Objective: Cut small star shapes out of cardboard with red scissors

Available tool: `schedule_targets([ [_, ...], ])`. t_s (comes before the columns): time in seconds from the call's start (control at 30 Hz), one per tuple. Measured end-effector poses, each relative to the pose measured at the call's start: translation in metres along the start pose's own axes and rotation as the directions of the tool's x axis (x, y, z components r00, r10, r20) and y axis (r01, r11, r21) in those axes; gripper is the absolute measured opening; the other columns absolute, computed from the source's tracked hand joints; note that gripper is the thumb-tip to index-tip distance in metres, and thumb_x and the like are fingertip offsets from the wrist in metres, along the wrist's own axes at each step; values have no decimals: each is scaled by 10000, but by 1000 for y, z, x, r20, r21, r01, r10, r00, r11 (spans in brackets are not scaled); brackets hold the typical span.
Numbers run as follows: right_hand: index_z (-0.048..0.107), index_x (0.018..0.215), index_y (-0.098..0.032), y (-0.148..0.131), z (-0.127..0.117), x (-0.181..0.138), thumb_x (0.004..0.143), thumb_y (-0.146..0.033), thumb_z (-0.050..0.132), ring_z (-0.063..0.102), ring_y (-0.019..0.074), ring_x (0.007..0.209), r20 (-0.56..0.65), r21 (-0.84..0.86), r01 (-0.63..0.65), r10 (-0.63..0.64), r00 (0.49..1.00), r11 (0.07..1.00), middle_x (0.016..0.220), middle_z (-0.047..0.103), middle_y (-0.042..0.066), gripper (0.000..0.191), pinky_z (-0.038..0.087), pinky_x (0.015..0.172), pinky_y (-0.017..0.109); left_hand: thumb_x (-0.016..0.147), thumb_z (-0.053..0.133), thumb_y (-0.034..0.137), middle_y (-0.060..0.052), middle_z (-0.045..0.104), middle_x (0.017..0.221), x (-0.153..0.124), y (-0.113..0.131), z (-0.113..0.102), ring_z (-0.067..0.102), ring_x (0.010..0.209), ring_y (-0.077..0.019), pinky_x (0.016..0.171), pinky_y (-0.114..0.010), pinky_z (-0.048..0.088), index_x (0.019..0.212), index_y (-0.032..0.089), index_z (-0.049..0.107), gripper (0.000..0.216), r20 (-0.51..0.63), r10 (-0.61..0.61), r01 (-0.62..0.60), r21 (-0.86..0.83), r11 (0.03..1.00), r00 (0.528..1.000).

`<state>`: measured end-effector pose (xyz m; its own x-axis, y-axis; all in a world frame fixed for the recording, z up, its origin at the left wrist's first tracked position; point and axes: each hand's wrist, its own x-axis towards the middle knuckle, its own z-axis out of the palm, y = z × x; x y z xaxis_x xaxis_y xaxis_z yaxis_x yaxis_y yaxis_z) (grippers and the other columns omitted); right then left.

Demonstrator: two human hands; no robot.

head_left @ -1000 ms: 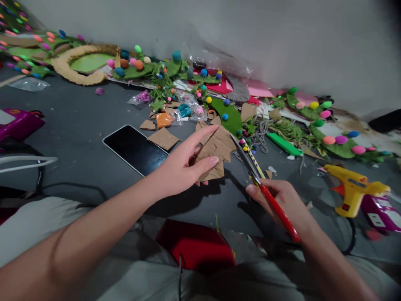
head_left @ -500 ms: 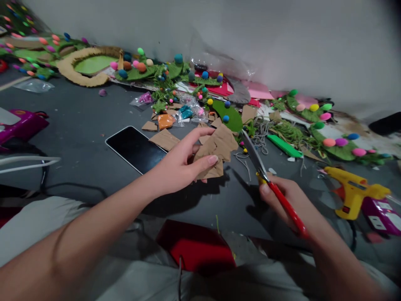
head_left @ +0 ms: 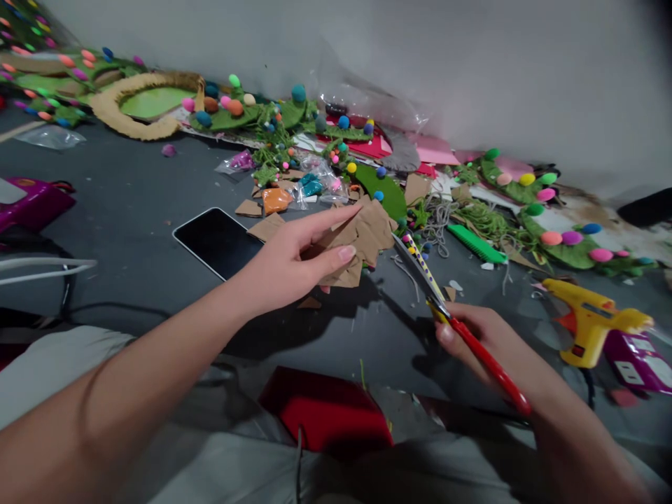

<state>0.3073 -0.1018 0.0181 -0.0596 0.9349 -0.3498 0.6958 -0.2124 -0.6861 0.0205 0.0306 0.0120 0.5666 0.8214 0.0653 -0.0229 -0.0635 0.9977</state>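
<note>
My left hand is closed on a crinkled piece of brown cardboard, with the thumb on top and most fingers hidden beneath. In my right hand are scissors with red handles, their blades parted and pointing away toward the cardboard. The blade tips lie close to the right edge of the cardboard; whether they touch it I cannot tell. Below the left hand, a phone with a dark screen lies on the table, next to another cardboard scrap.
Felt leaves with coloured pompoms line the wall. Beyond the hands are a green comb, grey string and an orange packet. A yellow glue gun stands at right. Red material lies at the near edge.
My left hand has raised and tilted the cardboard slightly, moving it a little left. The scissor blades have opened wider, and a small brown scrap now shows on the table below the cardboard.
</note>
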Motion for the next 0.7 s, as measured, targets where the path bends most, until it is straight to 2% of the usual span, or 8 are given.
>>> schedule_targets([
  [0.07,502,758,-235,0,0,-1,921,-721,633,374,153,638,19,18,2,-3,1000,1000,693,429,-37,529,299,562,297,951,765,396,-79,782,1243,1,2,-3,756,898,-236,527,-247,603,1525,300,622,600,11,-2,2,2,1000,1000],
  [0.17,479,764,-239,1,0,-2,949,-736,584,372,153,640,33,24,-1,0,999,1000,694,423,-38,540,291,564,301,952,763,382,-81,780,1276,2,2,-6,765,948,-261,556,-270,613,1530,298,624,601,15,-8,8,14,1000,1000],
  [0.33,482,757,-235,1,0,-2,948,-744,582,362,149,643,50,13,-2,2,999,1000,696,415,-40,553,290,562,298,945,770,352,-87,771,1331,2,1,-6,758,1093,-287,808,-363,669,1513,250,645,590,13,15,-16,57,998,1000],
  [0.5,502,739,-230,-3,-1,-1,935,-716,617,383,145,632,52,-4,-7,7,999,1000,680,442,-34,537,317,554,285,942,760,300,-79,789,1295,4,2,-8,780,1014,-261,656,-278,644,1524,256,632,597,28,-9,7,73,997,1000],
  [0.63,539,734,-222,-3,-1,-1,918,-688,658,396,140,622,49,-17,-23,24,998,1000,671,455,-32,515,325,537,272,932,764,266,-63,789,1307,4,3,-9,769,1115,-262,810,-302,664,1466,244,685,541,31,24,-27,98,995,999],
  [0.7,537,727,-222,-2,-1,-1,909,-704,657,388,137,615,56,-27,-26,28,998,999,667,440,-36,529,320,527,268,922,766,258,-60,790,1307,5,5,-9,773,1104,-264,824,-323,669,1456,246,694,538,19,19,-21,125,992,1000],
])
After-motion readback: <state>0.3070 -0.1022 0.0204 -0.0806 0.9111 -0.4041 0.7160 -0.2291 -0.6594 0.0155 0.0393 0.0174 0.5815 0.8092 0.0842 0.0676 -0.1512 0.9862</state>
